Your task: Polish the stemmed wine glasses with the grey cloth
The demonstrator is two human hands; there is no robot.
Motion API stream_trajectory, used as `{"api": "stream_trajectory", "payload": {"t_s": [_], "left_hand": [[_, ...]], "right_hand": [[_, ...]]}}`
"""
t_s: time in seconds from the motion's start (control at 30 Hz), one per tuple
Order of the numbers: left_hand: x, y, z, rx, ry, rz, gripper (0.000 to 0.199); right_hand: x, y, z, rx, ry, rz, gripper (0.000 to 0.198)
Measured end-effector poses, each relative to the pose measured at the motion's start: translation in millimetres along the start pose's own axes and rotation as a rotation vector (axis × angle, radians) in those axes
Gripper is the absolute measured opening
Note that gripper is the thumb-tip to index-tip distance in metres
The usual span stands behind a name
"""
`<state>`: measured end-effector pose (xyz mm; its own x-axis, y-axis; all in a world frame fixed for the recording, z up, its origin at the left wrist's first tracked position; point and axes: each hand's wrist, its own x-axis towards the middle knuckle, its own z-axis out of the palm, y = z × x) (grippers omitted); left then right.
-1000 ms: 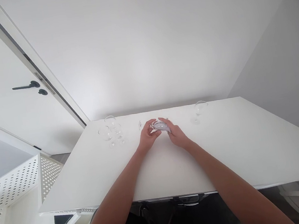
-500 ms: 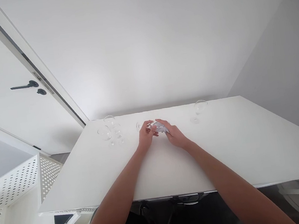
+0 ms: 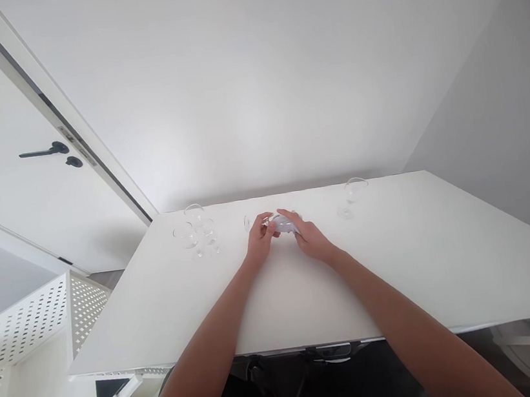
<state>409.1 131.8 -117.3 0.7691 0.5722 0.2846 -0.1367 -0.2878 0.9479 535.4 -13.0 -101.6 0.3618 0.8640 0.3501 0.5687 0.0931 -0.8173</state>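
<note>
- Clear-glass stemmed goblet [image 3: 279, 223] is held lying on its side between both hands, over the middle of the desk's width and closer to the far edge than to the near one; whether the desktop is touched by it cannot be told.
- By the left hand [image 3: 259, 237], the stem end is pinched, fingers curled in; the foot sticks out past that hand, towards the desk's left edge.
- By the right hand [image 3: 310, 237], a pale lavender-grey soft cloth [image 3: 287, 225] is gripped and pressed to the bowl; how far it is tucked inside cannot be made out.
- The goblet's long axis is laid roughly parallel to the far edge, with the bowl pointed right: the bowl is nearer the right hand, the stem and foot nearer the left.
- Near the far left corner of the white rectangular desk [image 3: 429, 255], three upright clear stemmed glasses [image 3: 185, 236] are clustered.
- Near the far edge, towards the far right corner, one lone clear stemmed glass [image 3: 356, 191] is stood upright, well apart from the hands.
</note>
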Motion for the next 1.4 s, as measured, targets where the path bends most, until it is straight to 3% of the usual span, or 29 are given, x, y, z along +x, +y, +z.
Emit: {"api": "stream_trajectory", "payload": {"t_s": [0.1,0.23,0.3,0.43,0.5,0.6,0.7,0.77,0.9,1.07,1.27,1.4], "left_hand": [[-1,1,0,-0.045,-0.011,0.008,0.044],[-2,4,2,-0.119,-0.137,0.089,0.049],[-3,5,2,-0.118,-0.161,0.086,0.051],[-3,4,1,-0.13,-0.107,-0.004,0.046],[-2,3,1,-0.125,-0.075,-0.061,0.044],[-1,4,1,-0.165,-0.058,-0.077,0.044],[-1,5,3,-0.197,-0.094,0.02,0.052],[-2,6,3,-0.136,-0.094,0.041,0.054],[-4,8,1,0.008,-0.035,-0.049,0.045],[-4,11,0,-0.001,0.002,-0.14,0.049],[-6,11,2,-0.042,-0.079,-0.052,0.058],[-6,8,3,-0.014,-0.117,-0.14,0.061]], "right_hand": [[3,-3,3,0.205,0.088,0.091,0.075],[5,-5,-3,0.497,0.161,0.265,0.083],[4,-3,-6,0.446,0.167,0.234,0.081],[0,1,-8,0.12,0.085,0.019,0.07],[0,2,-5,0.041,0.046,-0.021,0.068],[2,3,-1,0.156,0.088,0.034,0.065],[5,2,0,0.392,0.194,0.166,0.073],[5,2,-2,0.447,0.196,0.201,0.076],[0,4,-4,0.223,0.105,0.06,0.067],[0,5,-3,-0.08,-0.038,-0.118,0.071],[3,0,-5,0.259,0.174,0.074,0.061],[1,-9,-4,0.239,0.132,0.032,0.047]]}}
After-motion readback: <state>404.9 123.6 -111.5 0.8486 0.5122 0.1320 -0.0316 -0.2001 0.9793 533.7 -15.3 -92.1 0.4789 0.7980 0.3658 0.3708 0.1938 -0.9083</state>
